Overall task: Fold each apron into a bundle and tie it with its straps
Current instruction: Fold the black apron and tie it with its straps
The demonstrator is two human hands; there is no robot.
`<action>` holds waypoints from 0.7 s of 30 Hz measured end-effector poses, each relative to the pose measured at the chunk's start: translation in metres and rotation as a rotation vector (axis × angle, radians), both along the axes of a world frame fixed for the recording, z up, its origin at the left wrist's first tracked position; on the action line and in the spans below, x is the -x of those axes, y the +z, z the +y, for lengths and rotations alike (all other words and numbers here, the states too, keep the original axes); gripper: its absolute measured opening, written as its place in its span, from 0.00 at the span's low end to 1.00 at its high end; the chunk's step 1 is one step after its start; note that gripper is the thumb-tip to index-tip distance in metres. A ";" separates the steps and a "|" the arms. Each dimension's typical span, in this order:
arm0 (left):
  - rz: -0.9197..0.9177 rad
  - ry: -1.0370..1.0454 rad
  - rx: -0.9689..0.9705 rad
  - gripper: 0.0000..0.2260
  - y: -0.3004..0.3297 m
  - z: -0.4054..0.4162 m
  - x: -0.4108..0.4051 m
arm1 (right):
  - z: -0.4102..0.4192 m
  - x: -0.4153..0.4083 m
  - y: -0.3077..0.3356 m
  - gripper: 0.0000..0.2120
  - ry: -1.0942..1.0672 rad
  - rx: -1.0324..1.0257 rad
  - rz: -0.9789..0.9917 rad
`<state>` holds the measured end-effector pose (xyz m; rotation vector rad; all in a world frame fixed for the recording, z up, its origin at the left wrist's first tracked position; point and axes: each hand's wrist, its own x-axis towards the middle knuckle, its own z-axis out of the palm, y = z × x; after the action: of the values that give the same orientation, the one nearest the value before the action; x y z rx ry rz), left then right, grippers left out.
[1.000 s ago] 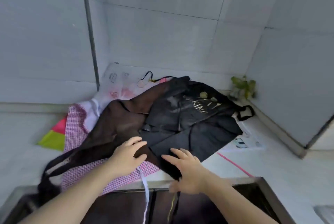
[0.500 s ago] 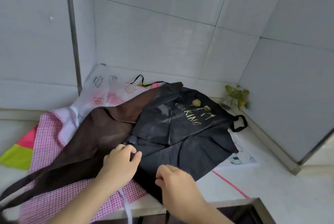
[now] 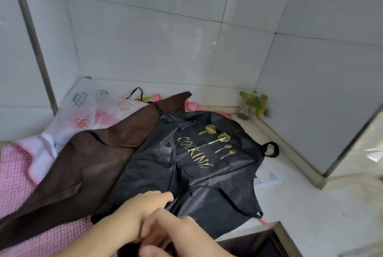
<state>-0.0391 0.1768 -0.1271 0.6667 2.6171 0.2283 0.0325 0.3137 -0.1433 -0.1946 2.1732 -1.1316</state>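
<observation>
White stone counter (image 3: 306, 213) set in a tiled corner. On it, a pile of aprons: pink checked apron (image 3: 18, 169) at the bottom left, white printed apron (image 3: 91, 107) toward the back, its edge also showing at the right. Brown apron (image 3: 87, 165) lies over those, black apron (image 3: 207, 169) with gold "COOKING" print on top. Small potted plant (image 3: 251, 103) sits in the back corner. Dark sink (image 3: 259, 244) cut into the near edge.
</observation>
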 end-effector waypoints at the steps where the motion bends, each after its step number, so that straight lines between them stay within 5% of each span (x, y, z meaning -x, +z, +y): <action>1: 0.069 -0.011 -0.055 0.12 -0.004 -0.007 -0.003 | 0.010 -0.014 0.029 0.08 0.010 -0.041 0.103; 3: 0.133 0.001 -0.176 0.07 -0.002 -0.026 -0.006 | 0.031 -0.006 0.005 0.19 0.100 -0.199 0.394; 5: 0.038 0.077 -0.308 0.03 0.004 -0.048 0.000 | 0.060 -0.013 -0.011 0.22 0.108 -0.600 0.667; 7: -0.092 0.188 -0.454 0.03 0.017 -0.067 0.008 | 0.087 -0.026 -0.006 0.23 -0.083 -0.714 0.734; 9: -0.151 0.346 -0.632 0.05 0.033 -0.081 0.008 | 0.097 -0.028 0.008 0.21 -0.404 -0.587 0.697; 12: -0.269 0.492 -0.914 0.11 0.052 -0.085 -0.005 | 0.121 -0.013 0.016 0.32 -0.882 -0.256 0.352; 14: -0.396 0.501 -1.027 0.14 0.058 -0.077 -0.018 | 0.125 -0.002 0.025 0.39 -0.986 -0.042 0.203; 16: -0.492 0.457 -1.161 0.18 0.057 -0.063 -0.026 | 0.121 0.006 0.035 0.33 -1.058 0.180 0.070; 19: -0.437 0.493 -1.385 0.07 0.060 -0.047 -0.039 | 0.117 0.009 0.042 0.21 -1.042 0.282 -0.028; 21: -0.355 0.486 -1.461 0.11 0.062 -0.046 -0.045 | 0.112 0.009 0.044 0.20 -1.070 0.327 -0.069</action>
<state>0.0058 0.1313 -0.0653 0.2636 1.8293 2.2219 0.0234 0.4255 -0.0995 0.9623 1.9901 -2.0015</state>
